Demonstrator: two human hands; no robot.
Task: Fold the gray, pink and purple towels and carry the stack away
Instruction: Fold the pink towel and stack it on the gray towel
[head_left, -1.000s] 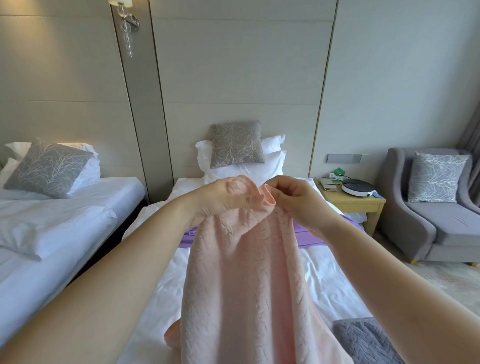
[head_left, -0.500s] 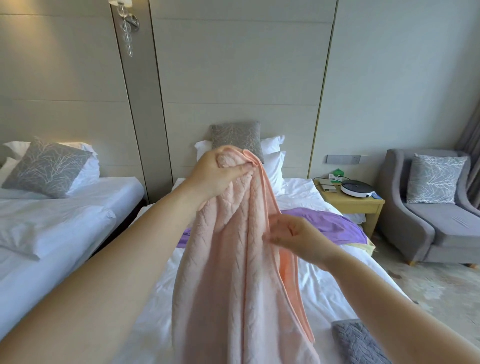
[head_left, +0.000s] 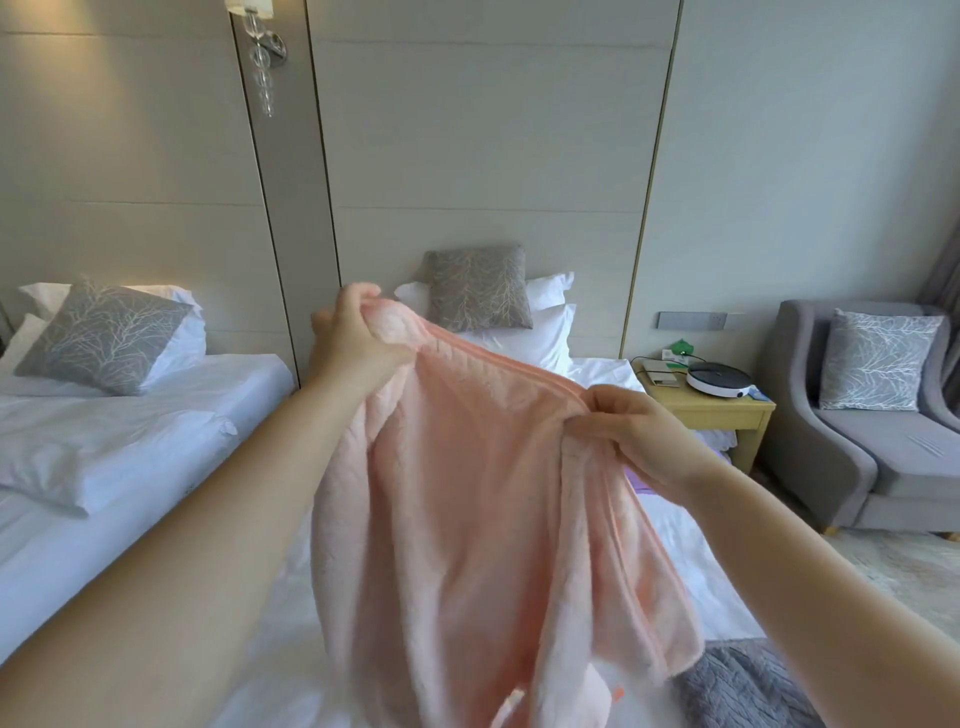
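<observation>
Pink towel (head_left: 467, 519) held up over bed (head_left: 670, 519), top edge now stretched between hands; half second ago right hand (head_left: 631, 436) was lower, at side edge. Left hand (head_left: 358, 338) high, fingers (head_left: 363, 299) closed on one corner; right hand fingers closed on edge near other corner. Towel opened flat, probably ready for first fold. Gray towel (head_left: 748, 686) lies on bed, near right. Purple towel (head_left: 636, 480) mostly hidden behind pink

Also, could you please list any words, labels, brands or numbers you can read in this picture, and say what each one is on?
None can be read.
Green item on the bedside table: any print too small to read.
Round white device: no legible marking.
Pink towel: no label visible.
</observation>
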